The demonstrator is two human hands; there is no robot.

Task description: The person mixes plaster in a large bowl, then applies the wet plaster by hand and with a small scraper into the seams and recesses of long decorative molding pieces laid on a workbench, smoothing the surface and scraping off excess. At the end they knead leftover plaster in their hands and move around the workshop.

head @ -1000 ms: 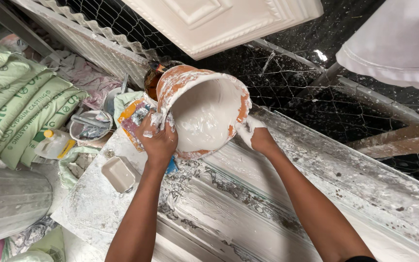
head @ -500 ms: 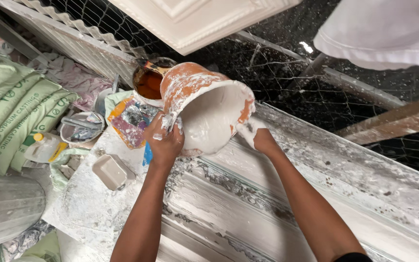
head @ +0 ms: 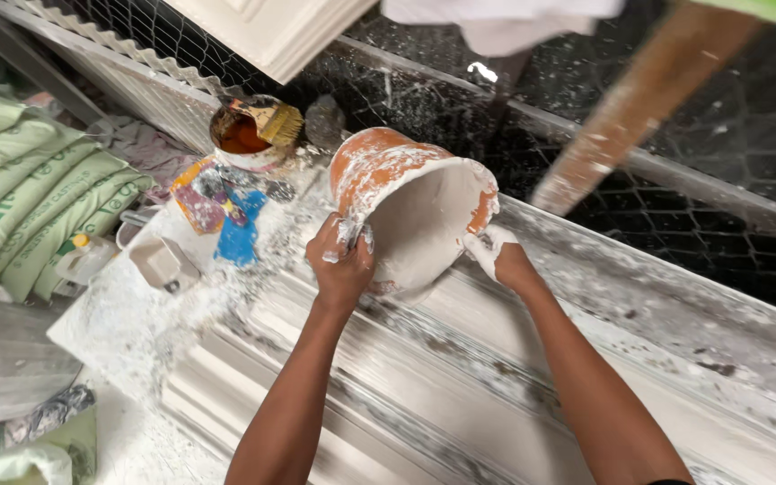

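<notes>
Both hands (head: 341,263) (head: 494,254) grip the tipped orange bucket (head: 410,207) over the mould (head: 514,377).

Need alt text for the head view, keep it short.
Two bare hands tip an orange plastic bucket, caked in white plaster, over a long white moulded form: left hand grips its rim, right hand is at the mouth. Behind stands a tin of brown liquid with a brush.

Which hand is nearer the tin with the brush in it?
Left. The left hand grips the tilted bucket on the side facing the tin; the right hand holds the bucket's far rim.
</notes>
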